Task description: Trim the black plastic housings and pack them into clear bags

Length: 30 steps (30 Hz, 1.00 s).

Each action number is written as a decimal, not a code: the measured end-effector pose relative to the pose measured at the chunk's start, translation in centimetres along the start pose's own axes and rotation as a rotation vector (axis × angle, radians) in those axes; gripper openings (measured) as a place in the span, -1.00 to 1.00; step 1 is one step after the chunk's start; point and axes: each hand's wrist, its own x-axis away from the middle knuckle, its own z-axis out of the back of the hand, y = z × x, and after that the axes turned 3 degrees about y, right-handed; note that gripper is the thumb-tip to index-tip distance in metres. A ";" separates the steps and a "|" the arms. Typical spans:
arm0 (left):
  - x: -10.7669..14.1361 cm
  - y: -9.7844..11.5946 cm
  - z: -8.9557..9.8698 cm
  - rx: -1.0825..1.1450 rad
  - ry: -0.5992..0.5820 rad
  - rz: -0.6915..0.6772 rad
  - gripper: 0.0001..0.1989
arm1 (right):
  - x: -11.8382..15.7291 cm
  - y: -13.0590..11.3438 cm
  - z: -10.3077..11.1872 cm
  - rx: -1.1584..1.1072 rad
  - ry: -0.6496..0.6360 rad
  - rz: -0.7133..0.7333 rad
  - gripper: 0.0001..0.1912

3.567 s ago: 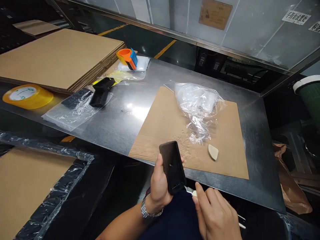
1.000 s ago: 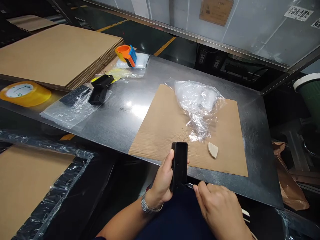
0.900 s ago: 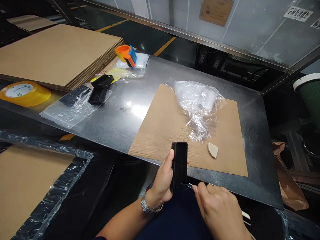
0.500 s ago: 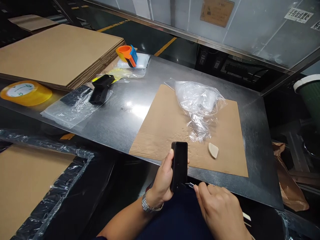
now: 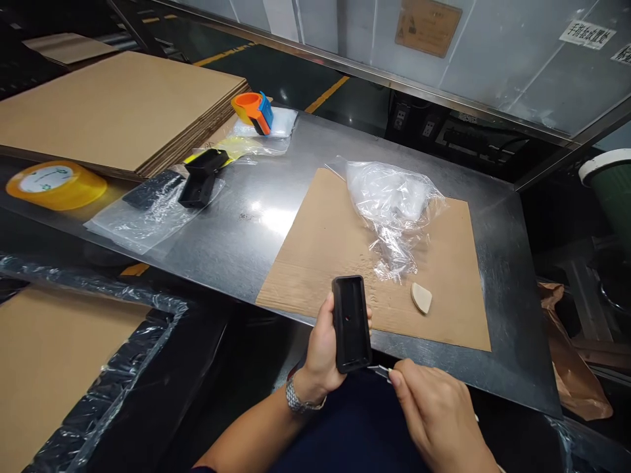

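My left hand is closed around a black rectangular plastic tray-like part, its hollow side facing up and a small hole in its floor. My right hand is closed on a thin-bladed knife; most of its handle is hidden in the palm. The knife's tip is at the lower right corner of the black part, though whether it touches cannot be made out. On the cardboard sheet beyond my hands lie a beige wedge-shaped block and a crumpled clear plastic bag.
The metal table also bears black plastic parts on clear bags, a yellow tape roll and an orange-and-blue tape dispenser. Stacked cardboard sheets fill the back left. A plastic-wrapped black edge stands at lower left.
My left hand has tilted the black part so more of its hollow shows, its lower end now raised. My right hand and knife have shifted slightly right.
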 end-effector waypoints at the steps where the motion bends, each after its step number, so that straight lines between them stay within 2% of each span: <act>1: -0.1 0.0 -0.1 0.036 -0.013 -0.010 -0.50 | 0.0 0.0 0.1 -0.096 -0.017 -0.014 -0.67; 4: -0.2 -0.1 -0.3 0.109 0.011 -0.044 -0.46 | 0.2 -0.2 0.0 -0.218 -0.003 0.026 -0.73; 8: 0.0 -0.3 -0.6 0.135 0.038 -0.171 -0.46 | 0.8 -0.6 -1.4 -0.137 0.097 0.085 -0.66; 11: 0.1 -0.6 -0.5 0.127 0.092 -0.283 -0.47 | 1.3 -0.9 -2.6 -0.097 0.139 0.030 -0.75; 15: 0.1 -1.0 -0.2 0.108 0.170 -0.430 -0.49 | 1.4 -1.3 -3.3 0.018 0.175 -0.035 -0.70; 19: 0.2 -1.4 -0.1 0.089 0.188 -0.555 -0.51 | 1.0 -1.6 -3.2 0.108 0.135 -0.031 -0.62; 24: 0.3 -1.7 -0.1 0.063 0.144 -0.690 -0.51 | 0.8 -1.7 -2.9 0.151 0.101 -0.023 -0.60; 30: 0.3 -1.8 -0.1 0.017 0.135 -0.771 -0.52 | 0.7 -1.7 -2.9 0.174 0.104 -0.019 -0.59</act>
